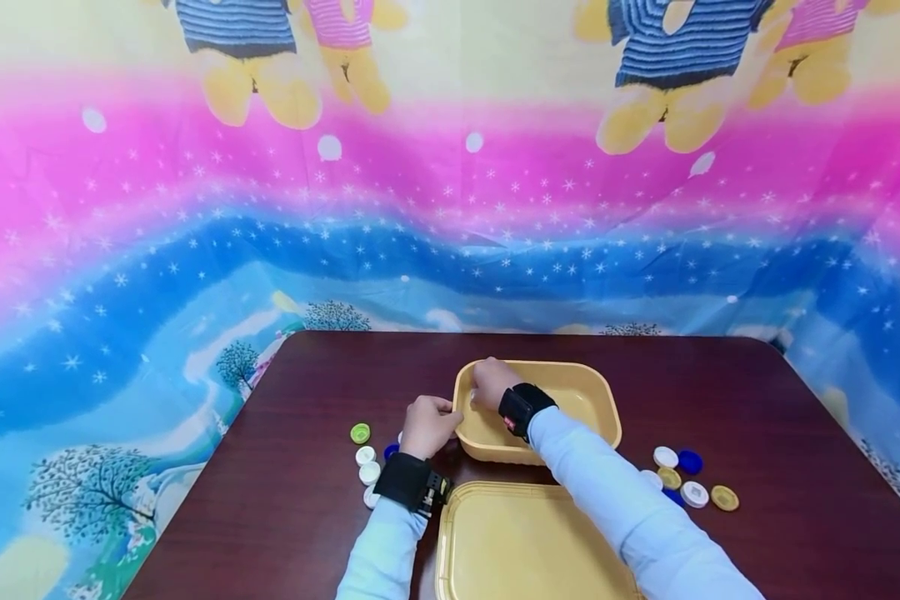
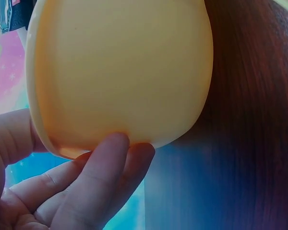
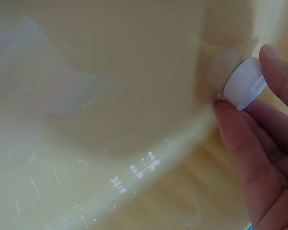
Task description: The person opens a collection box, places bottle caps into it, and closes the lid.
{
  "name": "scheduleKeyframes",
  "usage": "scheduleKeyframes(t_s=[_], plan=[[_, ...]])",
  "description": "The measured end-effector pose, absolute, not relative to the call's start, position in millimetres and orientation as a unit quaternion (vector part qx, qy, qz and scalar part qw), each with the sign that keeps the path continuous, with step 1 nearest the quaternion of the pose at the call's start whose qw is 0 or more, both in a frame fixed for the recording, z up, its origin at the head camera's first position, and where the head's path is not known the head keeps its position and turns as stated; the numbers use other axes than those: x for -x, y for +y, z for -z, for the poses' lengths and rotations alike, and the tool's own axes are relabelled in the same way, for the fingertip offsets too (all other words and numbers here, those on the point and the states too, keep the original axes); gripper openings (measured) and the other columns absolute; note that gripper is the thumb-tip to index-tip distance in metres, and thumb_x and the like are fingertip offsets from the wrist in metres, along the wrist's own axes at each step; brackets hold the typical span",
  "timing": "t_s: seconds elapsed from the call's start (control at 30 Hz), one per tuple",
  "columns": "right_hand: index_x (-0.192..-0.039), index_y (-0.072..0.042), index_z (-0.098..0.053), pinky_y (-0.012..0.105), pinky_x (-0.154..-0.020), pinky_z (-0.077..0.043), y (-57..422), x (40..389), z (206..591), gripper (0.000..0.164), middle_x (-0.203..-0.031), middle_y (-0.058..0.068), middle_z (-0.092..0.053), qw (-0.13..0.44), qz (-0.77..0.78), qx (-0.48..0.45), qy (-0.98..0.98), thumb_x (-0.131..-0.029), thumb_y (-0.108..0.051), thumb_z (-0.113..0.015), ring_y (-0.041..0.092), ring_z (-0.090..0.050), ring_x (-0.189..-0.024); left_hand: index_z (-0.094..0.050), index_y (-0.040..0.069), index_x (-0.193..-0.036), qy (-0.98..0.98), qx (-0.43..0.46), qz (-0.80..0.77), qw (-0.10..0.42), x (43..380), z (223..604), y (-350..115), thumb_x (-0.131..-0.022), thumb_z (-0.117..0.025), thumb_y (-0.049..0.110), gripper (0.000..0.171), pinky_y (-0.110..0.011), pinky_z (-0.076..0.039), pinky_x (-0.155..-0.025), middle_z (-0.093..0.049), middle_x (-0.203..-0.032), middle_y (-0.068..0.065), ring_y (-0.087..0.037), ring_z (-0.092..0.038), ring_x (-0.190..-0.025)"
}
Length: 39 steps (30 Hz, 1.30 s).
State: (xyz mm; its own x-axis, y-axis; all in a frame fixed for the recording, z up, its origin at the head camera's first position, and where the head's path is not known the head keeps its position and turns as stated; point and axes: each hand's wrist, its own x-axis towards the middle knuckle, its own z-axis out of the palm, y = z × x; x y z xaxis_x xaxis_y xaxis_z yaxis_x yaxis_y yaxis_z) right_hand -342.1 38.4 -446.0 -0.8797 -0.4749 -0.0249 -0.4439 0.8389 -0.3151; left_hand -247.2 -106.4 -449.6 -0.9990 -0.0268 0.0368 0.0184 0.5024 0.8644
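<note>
A yellow plastic container (image 1: 570, 400) stands toward the back of the table. My left hand (image 1: 429, 427) grips its left end; in the left wrist view the thumb is at the rim and the fingers (image 2: 105, 167) lie against the outer wall. Inside the container, near its left end, my right hand (image 1: 492, 382) pinches a white bottle cap (image 3: 245, 84) between thumb and fingers, close to the inner wall. Just in front lies a yellow lid (image 1: 532, 542), partly covered by the right sleeve.
Left of the container, a green cap (image 1: 360, 432), several white caps (image 1: 370, 472) and a blue cap (image 1: 392, 451) lie on the dark wooden table (image 1: 300, 500). To the right are more white, blue (image 1: 690, 462) and gold caps (image 1: 724, 498). A printed cloth (image 1: 450, 183) hangs behind.
</note>
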Motion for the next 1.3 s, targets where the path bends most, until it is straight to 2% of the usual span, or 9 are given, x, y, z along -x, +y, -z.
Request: scheduleKeyframes(t_s=[0.13,0.27,0.47,0.87,0.97,1.17,1.3], plan=[[-0.051,-0.015,-0.04,0.024,-0.045,-0.023,39,343,447,0.049,-0.052,-0.005,-0.022,0.042,0.134,0.239,0.961,-0.076,-0.012,-0.082,0.012,-0.027,-0.045,-0.075,0.001,-0.089,-0.868,0.0,0.496,0.02,246,450,-105,-0.086,-0.066,0.008,0.012,-0.027,-0.054,-0.05,-0.064,-0.062,-0.003,-0.022,-0.066,-0.057],[-0.051,-0.014,-0.041,0.025,-0.047,-0.026,39,343,448,0.049,-0.052,-0.004,-0.026,0.035,0.112,0.238,0.964,-0.074,-0.016,-0.084,0.013,-0.031,-0.047,-0.075,0.001,-0.089,-0.867,0.001,0.498,0.016,245,451,-104,-0.086,-0.066,0.009,0.012,-0.027,-0.054,-0.05,-0.063,-0.062,-0.004,-0.025,-0.067,-0.059],[-0.054,-0.013,-0.049,0.026,-0.051,-0.034,38,341,447,0.041,-0.055,-0.003,-0.036,0.037,0.104,0.232,0.966,-0.073,-0.018,-0.085,0.015,-0.039,-0.052,-0.075,0.001,-0.088,-0.869,-0.002,0.495,0.014,246,451,-103,-0.086,-0.066,0.009,0.012,-0.027,-0.054,-0.05,-0.065,-0.064,-0.006,-0.024,-0.067,-0.059],[-0.068,-0.01,-0.065,0.026,-0.055,-0.036,41,333,438,0.025,-0.057,-0.002,-0.046,0.055,0.128,0.232,0.963,-0.076,-0.024,-0.084,0.016,-0.043,-0.055,-0.075,-0.001,-0.092,-0.869,-0.004,0.495,0.015,244,451,-103,-0.086,-0.067,0.01,0.014,-0.027,-0.055,-0.052,-0.066,-0.068,-0.005,-0.023,-0.068,-0.061],[-0.066,-0.011,-0.06,0.026,-0.053,-0.033,44,333,431,0.03,-0.056,-0.002,-0.041,0.043,0.124,0.243,0.961,-0.077,-0.026,-0.083,0.015,-0.039,-0.054,-0.075,-0.001,-0.092,-0.871,-0.001,0.491,0.02,244,450,-105,-0.086,-0.067,0.01,0.015,-0.028,-0.055,-0.053,-0.067,-0.07,-0.005,-0.02,-0.067,-0.06],[-0.054,-0.014,-0.033,0.026,-0.05,-0.018,56,334,413,0.056,-0.056,-0.004,-0.018,0.033,0.133,0.26,0.956,-0.079,-0.023,-0.082,0.012,-0.018,-0.049,-0.075,-0.001,-0.09,-0.871,-0.001,0.49,0.026,247,447,-107,-0.085,-0.068,0.009,0.014,-0.028,-0.055,-0.054,-0.068,-0.069,-0.006,-0.016,-0.066,-0.058],[-0.053,-0.015,-0.029,0.025,-0.049,-0.014,72,331,399,0.058,-0.057,-0.006,-0.014,0.027,0.152,0.258,0.954,-0.08,-0.019,-0.081,0.01,-0.013,-0.049,-0.075,-0.002,-0.092,-0.866,-0.004,0.5,0.021,246,447,-107,-0.085,-0.067,0.008,0.014,-0.029,-0.056,-0.054,-0.068,-0.07,-0.007,-0.018,-0.068,-0.059]])
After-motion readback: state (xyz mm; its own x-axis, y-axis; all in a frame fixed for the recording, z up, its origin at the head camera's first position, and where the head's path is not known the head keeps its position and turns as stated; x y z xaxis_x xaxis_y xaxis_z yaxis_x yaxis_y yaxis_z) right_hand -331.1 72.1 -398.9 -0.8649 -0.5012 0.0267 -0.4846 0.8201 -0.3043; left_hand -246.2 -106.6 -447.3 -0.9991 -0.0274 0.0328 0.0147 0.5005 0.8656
